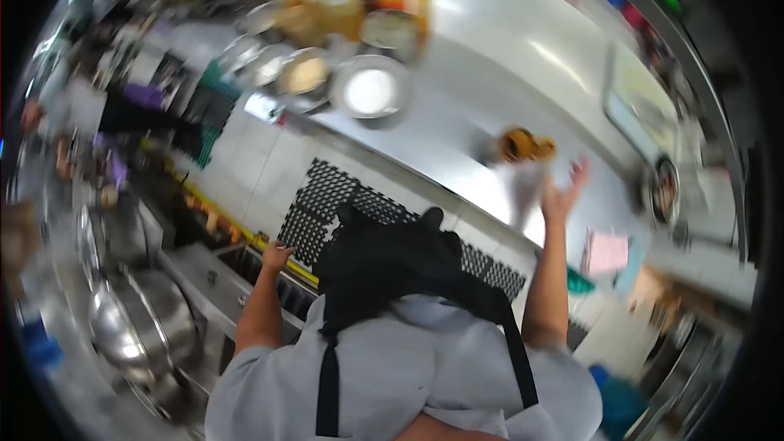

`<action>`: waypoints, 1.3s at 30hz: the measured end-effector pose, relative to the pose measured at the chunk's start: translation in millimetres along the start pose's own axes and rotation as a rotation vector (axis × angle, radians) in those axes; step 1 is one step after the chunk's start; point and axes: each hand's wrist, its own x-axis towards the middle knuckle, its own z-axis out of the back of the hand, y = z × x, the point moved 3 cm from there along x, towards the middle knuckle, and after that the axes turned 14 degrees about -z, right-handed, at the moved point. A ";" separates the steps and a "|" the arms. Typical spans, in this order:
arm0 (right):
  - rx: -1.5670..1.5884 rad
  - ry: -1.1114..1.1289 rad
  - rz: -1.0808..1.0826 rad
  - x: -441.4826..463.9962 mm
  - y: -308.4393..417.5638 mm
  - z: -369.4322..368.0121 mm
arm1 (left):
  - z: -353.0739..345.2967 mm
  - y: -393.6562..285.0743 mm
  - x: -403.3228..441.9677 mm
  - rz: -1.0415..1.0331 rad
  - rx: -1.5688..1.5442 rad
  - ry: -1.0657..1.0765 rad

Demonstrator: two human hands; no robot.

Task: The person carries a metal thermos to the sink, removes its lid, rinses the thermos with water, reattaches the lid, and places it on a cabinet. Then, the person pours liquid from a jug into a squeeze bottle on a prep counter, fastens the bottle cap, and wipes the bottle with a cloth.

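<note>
Over the steel counter (457, 147), my right hand (565, 189) is raised with its fingers spread and nothing in it. Just left of that hand is a brownish-orange object (523, 145), blurred, with a grey blurred shape below it. My left hand (278, 256) hangs low on the left, beside the yellow edge of a steel unit. Its fingers look curled, but blur hides whether anything is in them.
Bowls of white (369, 92) and tan (305, 75) contents stand on the counter at upper left, near several containers. A round pan (665, 189) and pink cloth (606, 251) are at right. Large steel pots (140, 322) stand lower left. A person (86, 106) is at far left.
</note>
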 end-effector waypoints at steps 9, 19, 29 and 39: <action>0.366 0.074 0.734 -164.0 220.0 -67.2 | -8.4 100.1 -23.1 0.109 -0.264 0.047; 0.448 0.508 0.701 -319.8 364.9 -248.4 | 64.1 130.9 69.2 0.021 -0.593 -0.147; 0.414 0.943 0.409 -334.9 414.6 -402.9 | 169.8 142.0 192.2 -0.054 -0.833 -0.231; 0.491 1.198 0.248 -322.9 541.8 -575.7 | 193.6 319.8 200.4 0.421 -0.606 -0.196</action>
